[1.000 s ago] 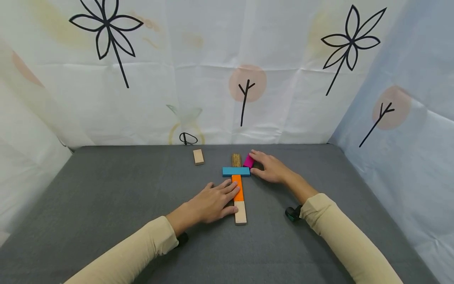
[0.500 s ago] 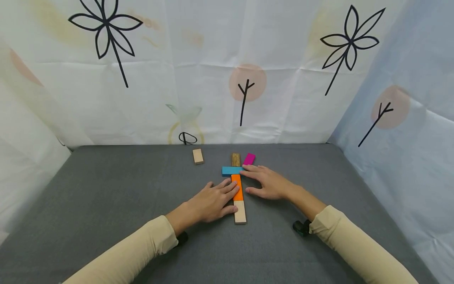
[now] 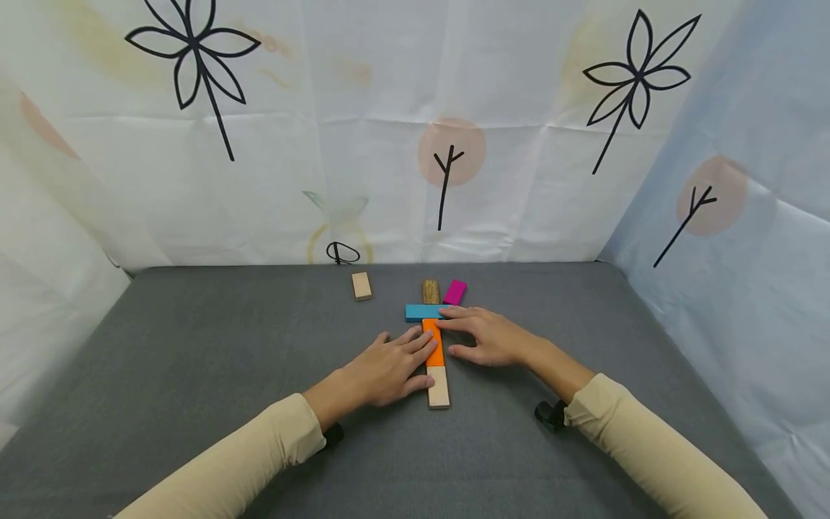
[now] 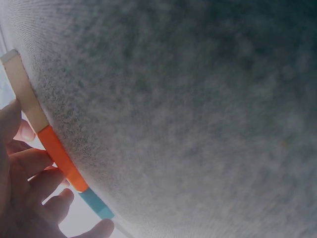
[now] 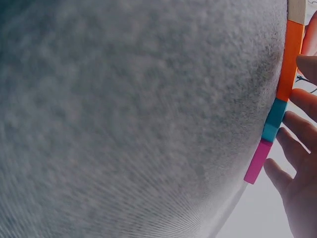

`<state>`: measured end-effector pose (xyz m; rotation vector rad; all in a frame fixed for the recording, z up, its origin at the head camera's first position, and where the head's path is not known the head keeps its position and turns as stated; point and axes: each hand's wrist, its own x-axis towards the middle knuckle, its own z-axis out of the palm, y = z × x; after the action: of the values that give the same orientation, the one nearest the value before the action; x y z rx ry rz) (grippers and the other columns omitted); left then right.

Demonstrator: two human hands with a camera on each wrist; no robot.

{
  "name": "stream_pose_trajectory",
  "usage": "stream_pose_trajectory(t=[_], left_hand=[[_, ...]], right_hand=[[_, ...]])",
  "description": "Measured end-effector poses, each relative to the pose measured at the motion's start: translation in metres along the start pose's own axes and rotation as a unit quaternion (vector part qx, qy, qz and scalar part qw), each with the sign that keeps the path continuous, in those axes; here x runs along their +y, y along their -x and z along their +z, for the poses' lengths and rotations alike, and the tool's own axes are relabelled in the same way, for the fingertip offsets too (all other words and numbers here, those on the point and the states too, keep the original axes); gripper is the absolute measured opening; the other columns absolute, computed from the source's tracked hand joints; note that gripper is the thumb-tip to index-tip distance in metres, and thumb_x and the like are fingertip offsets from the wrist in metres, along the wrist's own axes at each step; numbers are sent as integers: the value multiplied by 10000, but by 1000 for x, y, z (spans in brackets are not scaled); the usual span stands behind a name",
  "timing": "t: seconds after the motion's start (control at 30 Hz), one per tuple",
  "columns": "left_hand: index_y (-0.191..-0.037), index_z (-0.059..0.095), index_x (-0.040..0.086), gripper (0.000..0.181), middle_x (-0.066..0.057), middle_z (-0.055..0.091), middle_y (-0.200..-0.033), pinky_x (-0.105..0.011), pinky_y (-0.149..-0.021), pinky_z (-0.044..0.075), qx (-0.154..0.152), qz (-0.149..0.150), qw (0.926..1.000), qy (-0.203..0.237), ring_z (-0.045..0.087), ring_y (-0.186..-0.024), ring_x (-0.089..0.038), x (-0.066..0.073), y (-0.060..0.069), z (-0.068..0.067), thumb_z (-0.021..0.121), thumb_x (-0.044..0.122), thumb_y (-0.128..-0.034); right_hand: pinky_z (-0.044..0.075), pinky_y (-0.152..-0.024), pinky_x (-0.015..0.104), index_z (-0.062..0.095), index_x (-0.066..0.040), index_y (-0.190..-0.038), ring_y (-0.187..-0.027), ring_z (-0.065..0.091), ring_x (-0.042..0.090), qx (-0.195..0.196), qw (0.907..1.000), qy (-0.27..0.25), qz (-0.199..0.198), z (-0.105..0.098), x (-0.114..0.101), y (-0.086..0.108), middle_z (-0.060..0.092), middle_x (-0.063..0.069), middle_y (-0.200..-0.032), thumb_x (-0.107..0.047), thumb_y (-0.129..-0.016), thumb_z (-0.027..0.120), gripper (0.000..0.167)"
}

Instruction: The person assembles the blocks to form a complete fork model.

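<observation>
Flat blocks lie end to end on the grey cloth: a pale wooden block (image 3: 439, 393), an orange block (image 3: 432, 353) beyond it, then a blue block (image 3: 421, 313) set crosswise. A speckled brown block (image 3: 431, 291) stands off the blue one's far side, and a magenta block (image 3: 455, 292) slants to its right. My left hand (image 3: 385, 371) has its fingertips on the orange block and its thumb at the pale one, fingers extended. My right hand (image 3: 489, 336) reaches from the right, fingers extended, tips over the blue block's right end and the orange block's far end.
A second pale block (image 3: 362, 286) lies apart at the back left. The grey table cloth (image 3: 194, 360) runs back to a white printed curtain (image 3: 389, 144), with another curtain side (image 3: 746, 303) at the right.
My right hand has come away from the magenta block, moving nearer and left to the blue and orange blocks. My left hand stays in place.
</observation>
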<state>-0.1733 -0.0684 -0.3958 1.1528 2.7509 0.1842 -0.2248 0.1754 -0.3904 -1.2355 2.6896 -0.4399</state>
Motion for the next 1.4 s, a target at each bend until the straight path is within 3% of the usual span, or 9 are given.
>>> stream_pose_trajectory(t=[0.4,0.57,0.73,1.1,1.23,1.4], left_hand=[[-1574,321,171,650,-1,289,-1621,-610,-1092,306,-74,-22,9999,92,219,-1504,-246,-8,1,-1,402,534,-1041],[-1576,319,184,653,-12,270,-1631,-598,-1092,314,-51,17,10000,36,229,-1501,-246,-18,6,-2,406,542,-1037],[-1561,354,145,640,-74,299,-1615,-602,-1075,343,225,13,9996,168,271,-1484,-286,-35,14,-8,453,501,-1038],[-1527,399,58,627,-198,331,-1578,-654,-1028,350,967,-870,9913,224,302,-1456,-372,-82,18,-24,557,393,-1020],[-1538,377,63,639,-196,310,-1589,-666,-1029,328,984,-1201,9874,300,266,-1469,-378,-94,17,-24,561,386,-1019],[-1562,322,70,653,-188,244,-1617,-701,-1055,268,776,-1576,9831,507,201,-1489,-386,-107,13,-23,523,398,-1035]], right_hand=[[354,-1091,559,507,-93,-1470,-1412,400,326,-110,9999,98,-17,-2,-2,-2,383,125,-1567,-304,-995,607,530],[368,-1083,552,511,-98,-1468,-1395,426,321,-85,9999,50,-39,0,-3,-4,380,119,-1570,-304,-994,608,526],[369,-1081,557,523,-95,-1459,-1370,459,315,-84,10000,38,16,0,-3,-3,384,117,-1568,-300,-995,608,515],[371,-1082,547,599,-102,-1392,-1326,513,286,216,9994,2,281,2,-8,-4,455,98,-1525,-456,-972,618,550],[368,-1076,562,633,-92,-1350,-1296,537,301,361,9984,90,435,4,-14,-7,484,101,-1502,-497,-941,645,575],[403,-1055,542,632,-86,-1341,-1285,545,308,386,9975,242,540,6,-17,-7,480,110,-1503,-514,-915,675,605]])
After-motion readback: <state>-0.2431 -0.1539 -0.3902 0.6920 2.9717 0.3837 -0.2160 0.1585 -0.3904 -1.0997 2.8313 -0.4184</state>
